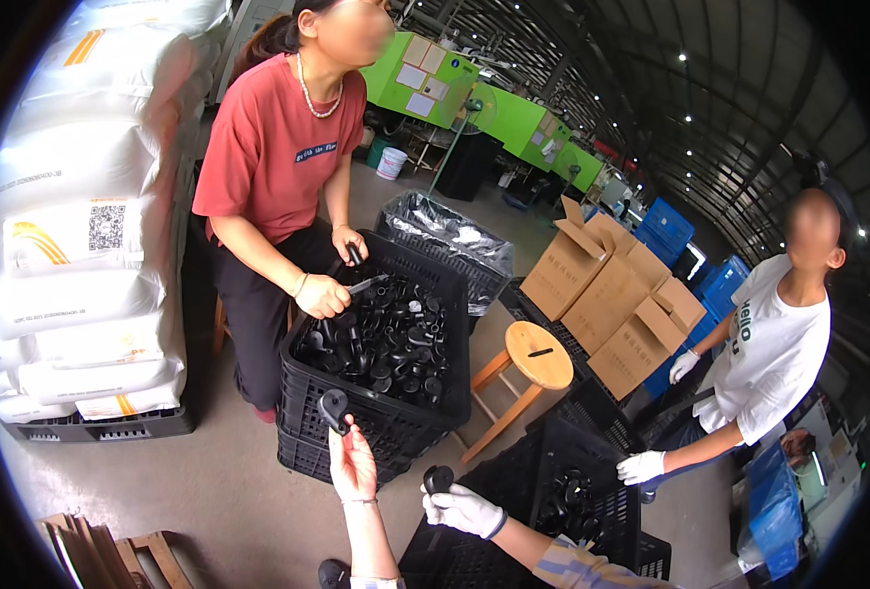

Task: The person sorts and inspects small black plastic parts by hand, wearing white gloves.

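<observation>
Nearest: left hand, bare, raised with fingers pinched on a flat black plastic part, held upright just in front of the near wall of the stacked black crate. Right hand, in a white glove, closed around a second round black part, which sits at its upper left edge. The two parts are apart, the left one higher and further left. Striped sleeve runs from the right wrist to the lower edge.

Near right: a low black crate holding a few black parts, directly behind the gloved hand.

Near left: wooden slats on the concrete floor.

Middle: the stacked crate is filled with a heap of black parts. A person in a red shirt sits at its far left side, one hand gripping a small knife, the other hand holding a dark part above the heap. Wooden stool stands right of the crate.

Middle right: a person in a white shirt, both hands in white gloves, reaching toward the low crates.

Far left: stacked white sacks on a black pallet. Far centre: bin lined with a black bag. Far right: cardboard boxes, blue crates behind them, green machines beyond.
</observation>
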A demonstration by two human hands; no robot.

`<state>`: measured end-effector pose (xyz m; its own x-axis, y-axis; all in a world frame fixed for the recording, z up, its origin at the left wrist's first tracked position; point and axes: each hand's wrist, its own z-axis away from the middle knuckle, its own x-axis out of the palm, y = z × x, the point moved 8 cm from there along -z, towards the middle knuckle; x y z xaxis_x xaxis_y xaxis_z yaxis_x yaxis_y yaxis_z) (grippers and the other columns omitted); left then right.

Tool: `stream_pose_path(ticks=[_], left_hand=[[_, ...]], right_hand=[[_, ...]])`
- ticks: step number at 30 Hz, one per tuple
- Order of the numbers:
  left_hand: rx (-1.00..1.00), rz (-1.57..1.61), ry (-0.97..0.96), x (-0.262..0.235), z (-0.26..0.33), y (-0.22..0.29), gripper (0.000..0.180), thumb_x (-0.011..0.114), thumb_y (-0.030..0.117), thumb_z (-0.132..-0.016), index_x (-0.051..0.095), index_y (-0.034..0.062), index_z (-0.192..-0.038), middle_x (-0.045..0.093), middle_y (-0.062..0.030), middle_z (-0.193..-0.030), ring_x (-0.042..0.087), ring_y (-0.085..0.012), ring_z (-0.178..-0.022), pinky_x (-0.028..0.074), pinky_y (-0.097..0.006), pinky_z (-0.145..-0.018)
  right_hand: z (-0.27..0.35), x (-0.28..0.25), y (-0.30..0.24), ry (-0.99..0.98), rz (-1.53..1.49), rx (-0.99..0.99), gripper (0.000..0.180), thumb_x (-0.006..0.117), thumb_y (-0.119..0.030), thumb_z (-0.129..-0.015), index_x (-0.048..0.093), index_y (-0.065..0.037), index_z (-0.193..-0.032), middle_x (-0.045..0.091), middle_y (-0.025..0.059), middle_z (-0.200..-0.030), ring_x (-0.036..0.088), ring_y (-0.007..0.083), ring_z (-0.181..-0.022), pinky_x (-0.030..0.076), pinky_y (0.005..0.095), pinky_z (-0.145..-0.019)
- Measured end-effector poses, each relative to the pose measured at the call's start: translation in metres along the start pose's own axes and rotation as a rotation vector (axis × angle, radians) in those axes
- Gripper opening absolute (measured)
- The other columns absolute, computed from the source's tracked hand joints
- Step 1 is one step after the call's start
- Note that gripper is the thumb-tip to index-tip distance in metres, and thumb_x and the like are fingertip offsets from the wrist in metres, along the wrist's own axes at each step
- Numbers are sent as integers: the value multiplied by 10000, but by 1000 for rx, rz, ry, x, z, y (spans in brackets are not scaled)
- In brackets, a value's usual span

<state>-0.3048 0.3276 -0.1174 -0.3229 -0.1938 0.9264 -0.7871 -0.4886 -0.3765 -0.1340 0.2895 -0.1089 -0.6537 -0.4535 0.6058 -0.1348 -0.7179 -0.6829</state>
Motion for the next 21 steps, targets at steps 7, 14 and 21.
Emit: stream_pose_path(ticks=[7,14,21], left_hand=[[-54,6,-8,-13,-8,-9,354,461,17,-794,378,-22,-1136,480,-208,-1051,525,-243,-902,464,-282,-793],[-49,9,-84,2,-17,-4,329,431,17,-813,363,-74,-1122,470,-199,-1055,487,-239,-955,422,-291,-853],[111,-96,-28,-12,-4,38,331,428,8,-810,376,-48,-1132,440,-169,-1116,452,-239,-1023,411,-294,-869]], right_hand=[[-1,50,-124,420,1537,-603,284,609,-184,-720,469,-16,-901,548,55,-769,524,114,-630,426,221,-569],[39,190,-264,135,1514,-1356,248,434,-297,-784,500,-59,-800,510,58,-660,506,167,-568,412,269,-525],[-110,74,-130,262,2033,-12,455,463,-427,-747,501,6,-879,565,195,-855,548,321,-821,418,384,-707]])
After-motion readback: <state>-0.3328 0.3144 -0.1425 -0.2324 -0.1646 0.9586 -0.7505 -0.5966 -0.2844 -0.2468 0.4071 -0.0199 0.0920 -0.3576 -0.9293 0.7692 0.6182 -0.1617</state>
